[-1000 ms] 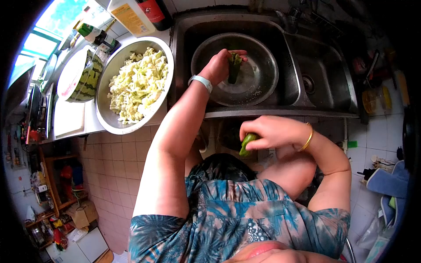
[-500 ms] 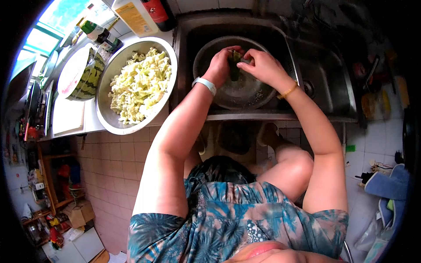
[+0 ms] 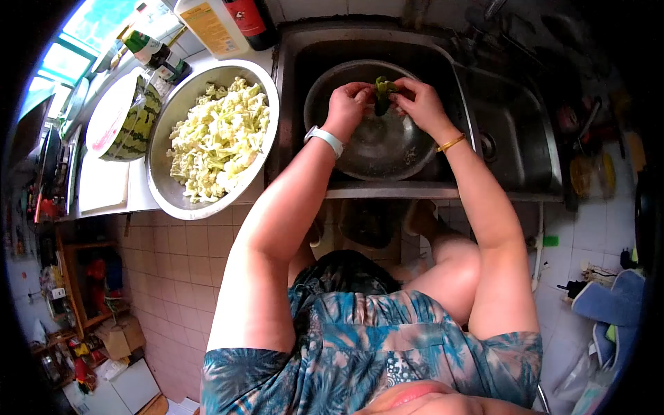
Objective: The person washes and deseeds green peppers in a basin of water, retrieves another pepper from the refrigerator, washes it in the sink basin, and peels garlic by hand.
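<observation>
Two hands hold one green vegetable above the metal bowl

In the head view, which is our only view, we look down on a person in front of a double sink (image 3: 467, 111). The left hand (image 3: 347, 109) wears a pale band at the wrist, and the right hand (image 3: 423, 109) has a gold-coloured bangle. The two hands are near each other, but a small gap is between them. In this gap we find the green vegetable (image 3: 382, 97); the fingers of both hands are closed on it, one hand from each side. It is dark green, and we see it over the far part of the metal bowl (image 3: 373, 149). This bowl is in the larger, left basin of the sink, and some small pale bits lie inside it.

To the left, on the white table (image 3: 137, 185), there is a large bowl (image 3: 158, 183) with many pieces of cauliflower (image 3: 218, 138). Just beside it we see a cut watermelon (image 3: 142, 128), its open face covered with a shiny film. Behind these stand a green-capped bottle (image 3: 162, 61), a white jug (image 3: 211, 28) with a yellow label, and a dark bottle (image 3: 261, 34) with a red label.
</observation>
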`<act>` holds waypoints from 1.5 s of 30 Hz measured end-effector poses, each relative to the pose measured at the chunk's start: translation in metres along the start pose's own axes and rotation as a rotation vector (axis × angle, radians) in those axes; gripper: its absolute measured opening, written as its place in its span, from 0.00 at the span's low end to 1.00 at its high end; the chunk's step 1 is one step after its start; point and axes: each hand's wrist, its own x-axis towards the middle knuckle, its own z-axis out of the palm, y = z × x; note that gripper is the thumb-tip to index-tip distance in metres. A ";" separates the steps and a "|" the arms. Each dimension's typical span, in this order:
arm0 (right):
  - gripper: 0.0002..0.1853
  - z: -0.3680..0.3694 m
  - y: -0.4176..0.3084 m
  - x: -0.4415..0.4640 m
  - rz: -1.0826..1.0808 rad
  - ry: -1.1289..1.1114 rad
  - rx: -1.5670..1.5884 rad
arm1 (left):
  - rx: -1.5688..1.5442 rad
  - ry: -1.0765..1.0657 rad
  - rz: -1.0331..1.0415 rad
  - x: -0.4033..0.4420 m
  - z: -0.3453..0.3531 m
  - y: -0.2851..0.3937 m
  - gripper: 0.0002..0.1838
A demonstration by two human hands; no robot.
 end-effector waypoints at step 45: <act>0.18 0.022 0.001 0.001 -0.294 0.161 -0.502 | -0.005 0.142 0.038 -0.006 0.008 0.007 0.10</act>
